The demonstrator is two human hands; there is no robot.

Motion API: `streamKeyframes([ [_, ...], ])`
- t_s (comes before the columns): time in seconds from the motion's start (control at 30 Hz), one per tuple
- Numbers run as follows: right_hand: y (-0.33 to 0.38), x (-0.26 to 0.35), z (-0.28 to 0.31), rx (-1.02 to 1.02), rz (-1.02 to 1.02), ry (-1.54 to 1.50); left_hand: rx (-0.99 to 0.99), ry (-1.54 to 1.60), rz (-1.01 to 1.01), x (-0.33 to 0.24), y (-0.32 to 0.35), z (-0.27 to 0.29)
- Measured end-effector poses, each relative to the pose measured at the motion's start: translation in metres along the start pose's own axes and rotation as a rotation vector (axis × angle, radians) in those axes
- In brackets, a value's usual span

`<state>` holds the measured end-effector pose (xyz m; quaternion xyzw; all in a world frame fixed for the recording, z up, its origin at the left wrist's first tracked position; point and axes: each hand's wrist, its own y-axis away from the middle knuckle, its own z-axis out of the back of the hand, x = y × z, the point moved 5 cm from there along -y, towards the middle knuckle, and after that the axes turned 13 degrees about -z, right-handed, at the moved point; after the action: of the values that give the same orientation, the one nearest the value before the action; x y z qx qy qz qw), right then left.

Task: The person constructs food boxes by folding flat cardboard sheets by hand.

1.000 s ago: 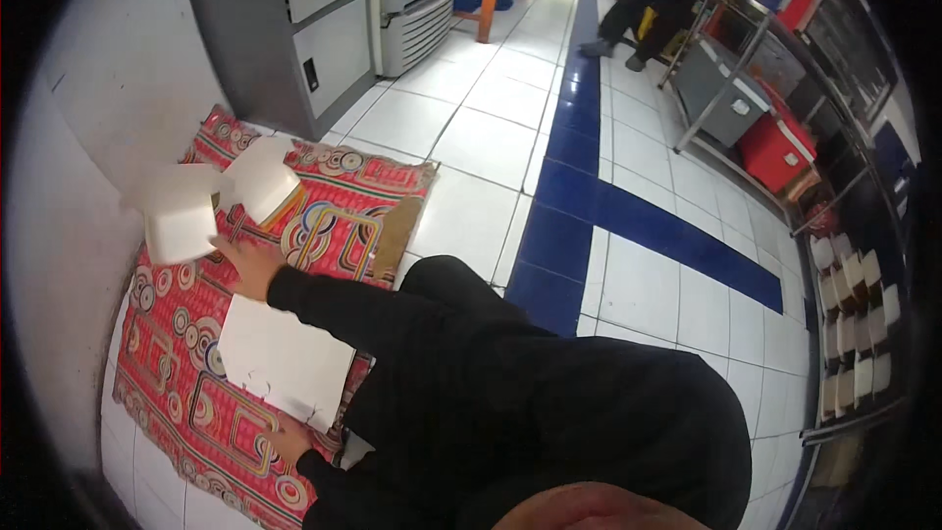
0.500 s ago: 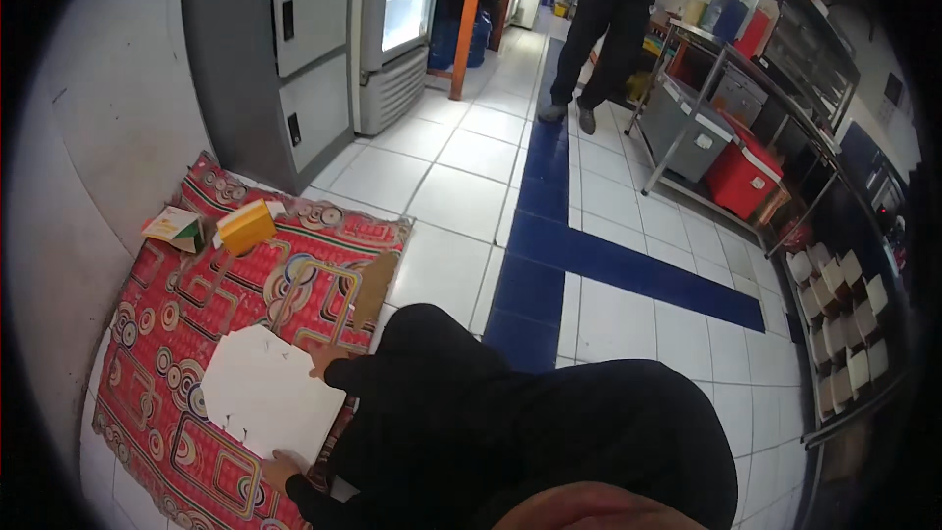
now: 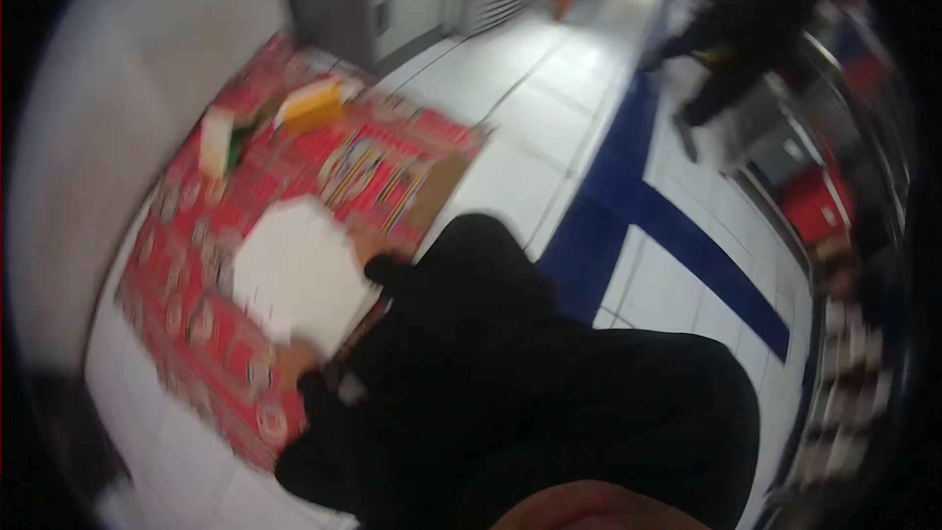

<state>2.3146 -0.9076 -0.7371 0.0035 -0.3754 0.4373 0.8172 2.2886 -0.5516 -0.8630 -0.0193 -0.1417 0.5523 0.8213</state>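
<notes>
Your legs, in black trousers (image 3: 608, 393), fill the lower middle, and the whole view is smeared by motion. Your left hand (image 3: 294, 358), nearest you, lies at the lower edge of the white card (image 3: 294, 265), its forearm rising from below. Your right hand (image 3: 371, 243) is at the card's right edge, the forearm crossing from your body past the bent knee (image 3: 476, 240). A second ago that right hand was stretched out beside the left-hand box; half a second ago it was at the card, much as now. Whether either hand grasps the card or merely rests against it, you cannot tell — the blur hides the fingers.

The card lies flat on the red patterned mat (image 3: 196, 344), between your two hands. Toward the mat's far end sit the white-and-green box (image 3: 218, 144) and, just right of it, the yellow box (image 3: 312, 106); a second ago both showed mainly white surfaces. Beyond the mat stands the grey cabinet (image 3: 412, 0).

Farther off, past the blue floor stripe (image 3: 638, 137), a co-worker (image 3: 751, 49) in dark clothes has changed stance — legs now spread wide, where half a second ago the feet stood close together.
</notes>
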Motion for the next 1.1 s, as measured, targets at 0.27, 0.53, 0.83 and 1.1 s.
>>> streamKeyframes([
  [0.27,-0.018,0.025,0.074,0.254,-0.143,-0.309,-0.027,0.526,0.51,-0.034,-0.001,0.168],
  [0.53,-0.013,0.002,0.076,0.244,-0.016,-0.225,-0.151,0.866,0.412,-0.055,-0.026,0.212],
  [0.83,0.07,0.027,0.02,0.821,0.16,0.369,0.201,0.306,0.098,-0.104,-0.013,0.195],
  [1.1,0.065,0.016,0.035,0.603,0.1,0.205,-0.067,0.463,0.209,-0.137,-0.068,0.224],
])
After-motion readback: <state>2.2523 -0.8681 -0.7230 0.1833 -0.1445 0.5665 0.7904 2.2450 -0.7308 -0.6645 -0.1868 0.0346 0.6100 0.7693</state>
